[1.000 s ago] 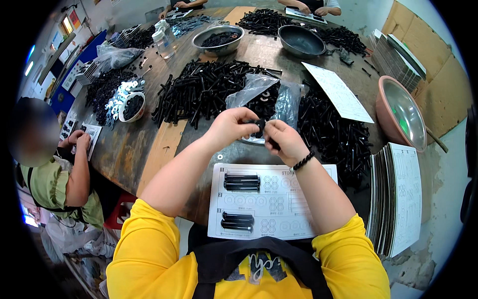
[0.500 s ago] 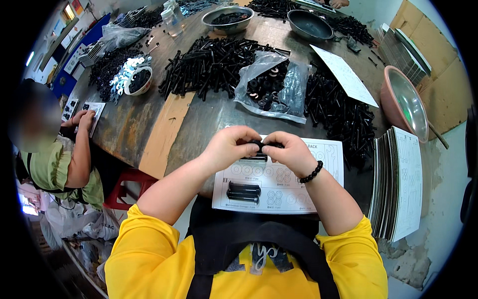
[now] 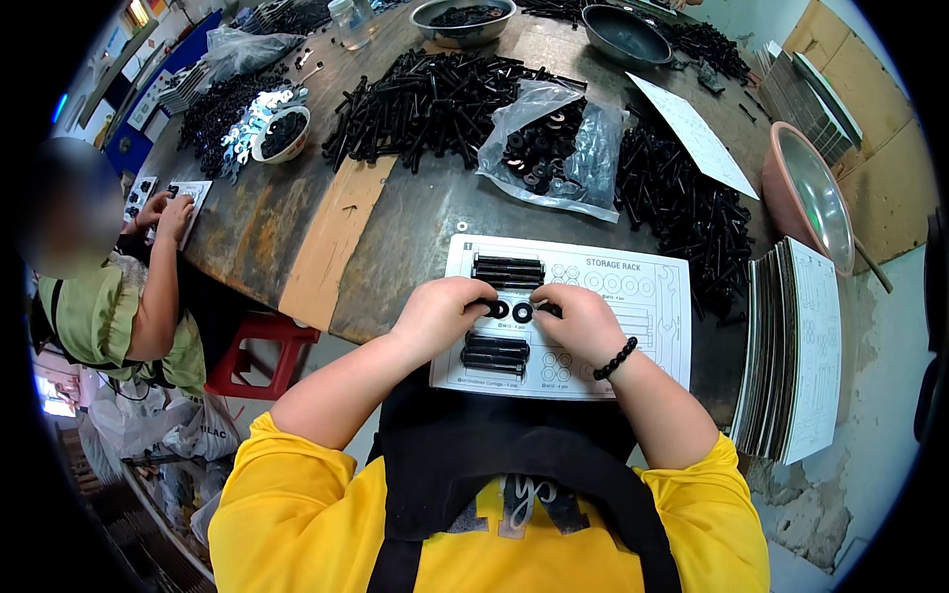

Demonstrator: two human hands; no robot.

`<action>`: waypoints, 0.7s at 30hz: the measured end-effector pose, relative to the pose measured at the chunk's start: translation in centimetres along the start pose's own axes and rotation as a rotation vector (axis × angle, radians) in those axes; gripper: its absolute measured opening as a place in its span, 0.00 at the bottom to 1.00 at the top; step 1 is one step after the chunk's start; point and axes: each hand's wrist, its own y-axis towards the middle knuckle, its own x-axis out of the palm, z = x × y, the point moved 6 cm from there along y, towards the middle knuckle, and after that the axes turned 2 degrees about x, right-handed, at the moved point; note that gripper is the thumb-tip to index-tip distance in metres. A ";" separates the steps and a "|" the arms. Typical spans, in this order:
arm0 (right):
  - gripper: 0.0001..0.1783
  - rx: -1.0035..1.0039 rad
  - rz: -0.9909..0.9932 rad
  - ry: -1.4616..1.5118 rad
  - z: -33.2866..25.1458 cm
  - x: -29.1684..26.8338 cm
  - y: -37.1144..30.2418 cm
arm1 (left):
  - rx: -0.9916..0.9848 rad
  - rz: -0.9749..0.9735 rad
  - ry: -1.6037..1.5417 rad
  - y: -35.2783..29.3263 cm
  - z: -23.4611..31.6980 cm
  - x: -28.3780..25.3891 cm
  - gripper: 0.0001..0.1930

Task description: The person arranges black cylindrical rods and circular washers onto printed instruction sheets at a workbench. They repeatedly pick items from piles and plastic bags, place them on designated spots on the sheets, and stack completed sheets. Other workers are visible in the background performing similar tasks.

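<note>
A white printed sheet lies in front of me, with line drawings of hardware on it. One row of black bolts rests near its top left, and another row of black bolts sits lower down. Between the rows, two black washers lie side by side. My left hand is closed at the washers' left, with dark washers partly hidden in its fingertips. On the other side my right hand, with a black bead bracelet, pinches more black washers.
Beyond the sheet lie a big heap of black bolts, a plastic bag of washers and another bolt heap. A stack of sheets and a pink basin stand right. A co-worker's hands are at left.
My hands were together over the sheet and have moved apart and down onto it. Two washers now show between them, and the upper bolt row is uncovered. The view has shifted slightly.
</note>
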 end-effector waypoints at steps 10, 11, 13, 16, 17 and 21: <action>0.08 -0.062 0.064 -0.230 -0.2 -0.8 -1.0 | 0.072 0.048 0.220 -0.8 0.0 -1.0 0.13; 0.08 -0.056 0.077 -0.250 -0.2 -0.9 -1.1 | 0.074 0.033 0.234 -0.8 -0.1 -1.0 0.13; 0.08 -0.082 0.104 -0.279 -0.4 -0.9 -1.3 | 0.151 -0.012 0.279 -0.9 0.1 -0.8 0.14; 0.09 -0.119 0.081 -0.338 -1.3 -0.7 -1.4 | 0.315 -0.087 0.349 -0.8 0.7 -0.5 0.16; 0.09 -0.131 0.063 -0.361 -1.5 -0.6 -1.4 | 0.329 -0.100 0.361 -0.8 0.9 -0.6 0.16; 0.09 -0.130 0.166 -0.397 -0.9 -0.8 -1.2 | 0.323 -0.099 0.386 -1.0 0.4 -1.1 0.15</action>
